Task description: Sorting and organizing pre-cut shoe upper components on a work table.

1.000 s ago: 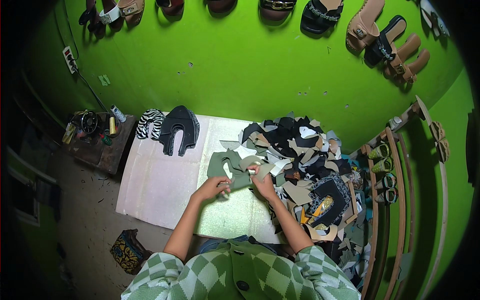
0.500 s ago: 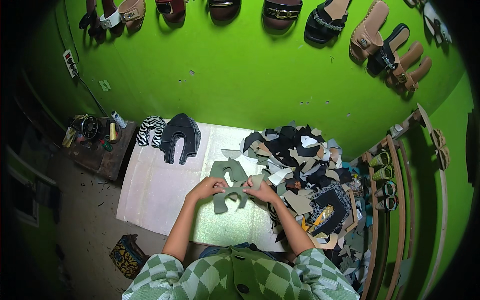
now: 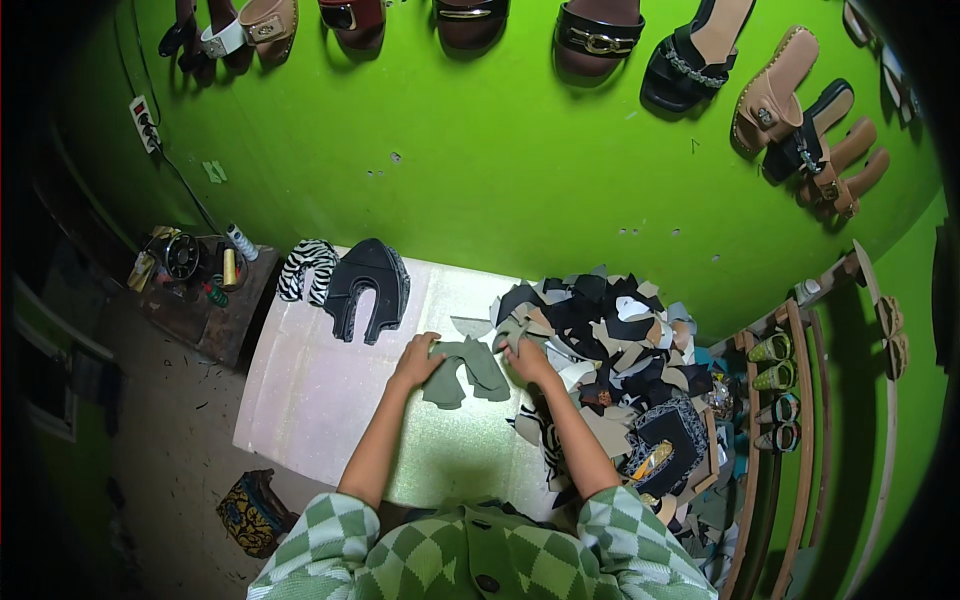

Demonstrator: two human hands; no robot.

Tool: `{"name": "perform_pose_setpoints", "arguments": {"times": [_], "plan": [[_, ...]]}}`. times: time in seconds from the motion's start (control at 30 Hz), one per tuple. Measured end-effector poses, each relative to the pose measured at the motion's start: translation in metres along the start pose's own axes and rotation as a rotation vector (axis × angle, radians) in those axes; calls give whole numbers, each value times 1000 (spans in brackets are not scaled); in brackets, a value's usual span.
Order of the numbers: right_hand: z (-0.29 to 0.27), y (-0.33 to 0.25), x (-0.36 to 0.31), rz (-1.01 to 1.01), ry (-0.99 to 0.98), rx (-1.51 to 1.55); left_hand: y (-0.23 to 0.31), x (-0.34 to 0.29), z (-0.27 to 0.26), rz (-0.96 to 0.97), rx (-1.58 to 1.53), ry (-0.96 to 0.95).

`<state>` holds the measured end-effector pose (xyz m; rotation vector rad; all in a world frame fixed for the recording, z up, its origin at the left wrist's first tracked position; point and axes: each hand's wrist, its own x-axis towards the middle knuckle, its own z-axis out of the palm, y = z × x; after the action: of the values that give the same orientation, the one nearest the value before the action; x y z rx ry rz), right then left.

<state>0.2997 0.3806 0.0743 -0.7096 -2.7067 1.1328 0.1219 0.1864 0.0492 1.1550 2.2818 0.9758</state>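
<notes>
Two or more grey-green, U-shaped cut pieces [image 3: 484, 373] of thin sheet material lie overlapping on the pale board-like table top, their open ends toward me. At their left edge is my left hand [image 3: 413, 362], thumb and fingers apart, fingertips touching the material. My right hand [image 3: 526, 362] is just to their right, closed on a small grey-green scrap [image 3: 511, 331] at the edge of the offcut heap. A flat greyish scrap [image 3: 470, 326] lies behind the U-shaped pieces.
A tall heap of mixed offcuts [image 3: 610, 330] covers the table's right side. Black U-shaped pieces [image 3: 367, 290] and zebra-print ones [image 3: 309, 270] stand at the back left. Beyond is a small dark table [image 3: 205, 320] with thread spools. A wooden rack [image 3: 790, 420] rises at right; sandals [image 3: 690, 75] hang on the wall.
The U-shaped piece I held between both hands now lies on the other green material. My right hand has moved back and right with a scrap; my left has moved slightly back. The view has shifted.
</notes>
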Motion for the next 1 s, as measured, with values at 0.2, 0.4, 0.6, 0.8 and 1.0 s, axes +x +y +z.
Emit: {"name": "perform_pose_setpoints", "arguments": {"times": [0.2,0.4,0.6,0.8,1.0], "plan": [[-28,-31,-35,78,-547,484,35,-19,26,80,-441,-53],[0,-50,-68,21,-155,-455,74,-34,34,-434,-1021,-477],[39,-56,-90,59,-169,-404,64,-48,50,-392,-796,-421],[23,-43,-101,7,-399,-289,42,-60,48,7,-519,-130],[15,-34,-95,138,86,-193,77,-67,10,28,-460,-192]]}}
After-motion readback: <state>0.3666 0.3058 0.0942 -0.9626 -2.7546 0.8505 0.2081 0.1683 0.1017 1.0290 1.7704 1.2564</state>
